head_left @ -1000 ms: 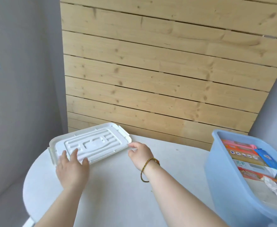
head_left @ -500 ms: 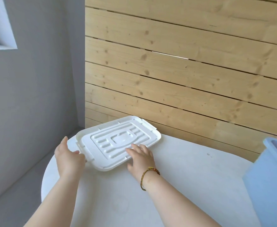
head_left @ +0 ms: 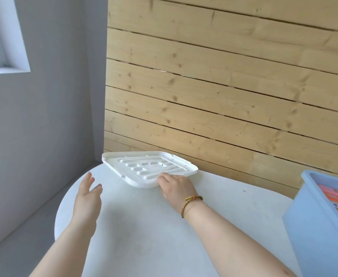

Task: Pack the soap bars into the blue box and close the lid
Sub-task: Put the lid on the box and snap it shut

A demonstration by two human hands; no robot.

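Curls the fingers (head_left: 164,179) of the right hand (head_left: 177,186) round the near edge of the tilted white lid (head_left: 150,168) at the far left of the table (head_left: 164,246), left hand (head_left: 88,196) spread and empty beside it; looks like the lid-fetching step, likely calling next for a carry right onto the blue box (head_left: 314,226) holding soap bars (head_left: 336,196).

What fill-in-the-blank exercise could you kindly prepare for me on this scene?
1. The right hand grips the white lid, while the left hand holds ____.
2. The blue box stands to the ____ of the white lid.
3. The blue box has no lid on it, so it is ____.
4. Behind the white table, the wall is clad in ____ planks.

Missing words: nothing; right; open; wooden.
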